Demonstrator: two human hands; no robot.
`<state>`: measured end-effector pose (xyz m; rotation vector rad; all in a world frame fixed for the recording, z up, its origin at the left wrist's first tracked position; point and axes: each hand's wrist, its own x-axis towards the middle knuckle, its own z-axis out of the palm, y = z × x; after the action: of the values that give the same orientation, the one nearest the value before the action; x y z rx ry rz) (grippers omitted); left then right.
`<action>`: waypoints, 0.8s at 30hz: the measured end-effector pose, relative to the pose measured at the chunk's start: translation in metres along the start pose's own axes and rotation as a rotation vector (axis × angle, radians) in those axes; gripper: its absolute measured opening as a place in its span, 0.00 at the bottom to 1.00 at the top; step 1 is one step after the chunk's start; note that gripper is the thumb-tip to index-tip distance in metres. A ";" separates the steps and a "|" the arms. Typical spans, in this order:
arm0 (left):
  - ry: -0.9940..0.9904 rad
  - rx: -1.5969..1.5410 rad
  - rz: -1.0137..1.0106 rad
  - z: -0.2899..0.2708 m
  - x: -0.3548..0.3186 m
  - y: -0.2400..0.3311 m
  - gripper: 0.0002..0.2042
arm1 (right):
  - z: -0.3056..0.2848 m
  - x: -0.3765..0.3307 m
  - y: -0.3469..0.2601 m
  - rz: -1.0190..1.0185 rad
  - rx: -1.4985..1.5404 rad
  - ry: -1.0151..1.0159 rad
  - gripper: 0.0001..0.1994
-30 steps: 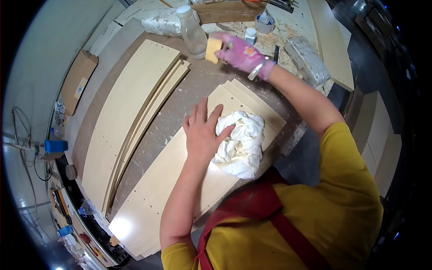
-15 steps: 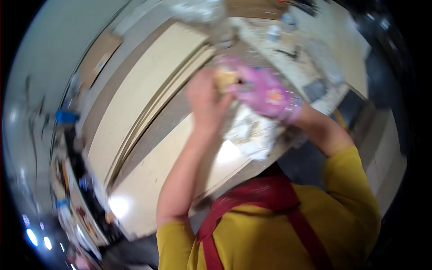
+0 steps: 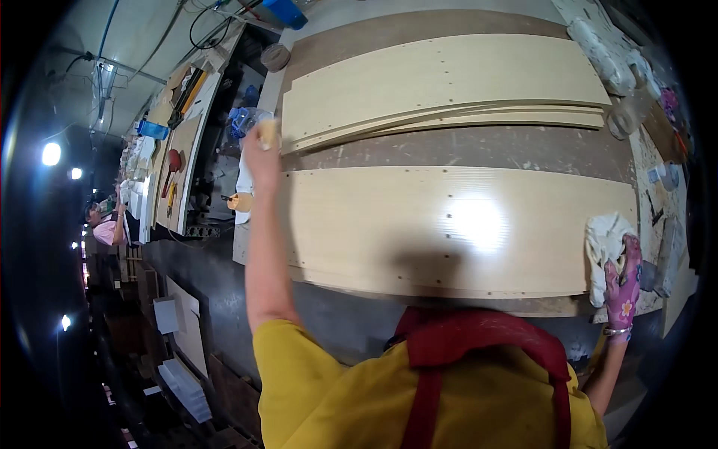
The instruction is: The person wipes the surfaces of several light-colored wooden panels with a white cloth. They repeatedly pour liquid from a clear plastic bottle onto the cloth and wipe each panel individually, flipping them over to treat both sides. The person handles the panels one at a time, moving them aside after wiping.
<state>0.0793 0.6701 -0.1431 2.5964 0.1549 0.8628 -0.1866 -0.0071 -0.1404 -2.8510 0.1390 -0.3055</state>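
Pinching yellow sponge block [image 3: 268, 133] in bare left hand [image 3: 262, 161], at the far-left corner of the near board [image 3: 359, 224], with forearm across the board's left end. Seen at the fingertip end, beyond the palm; too blurred to separate each finger or judge the block's long axis. Cannot tell whether touching the board or held above. Resting pink-gloved right hand [image 3: 624, 277] on bunched white cloth [image 3: 604, 232] at the board's right end, fingers bent and slightly parted; cannot tell whether gripping. Running left to right along the board's long axis, between the 2 hands; left hand at the block, right well apart. Lying past the board's far edge, roughly parallel: stacked boards [image 3: 441, 67]. Versus 0.5 s ago: shifted block from between the 2 hands near the cloth to the board's opposite end; brought right hand onto cloth; swung view, with board now straight across instead of slanting.
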 end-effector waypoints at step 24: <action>-0.731 -0.348 0.701 0.053 -0.104 0.239 0.27 | 0.012 0.015 0.001 0.102 -0.096 0.305 0.18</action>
<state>0.0223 0.4101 -0.1427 2.4378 -1.0476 0.0491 -0.1698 -0.0068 -0.1491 -2.8586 0.3658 -0.7287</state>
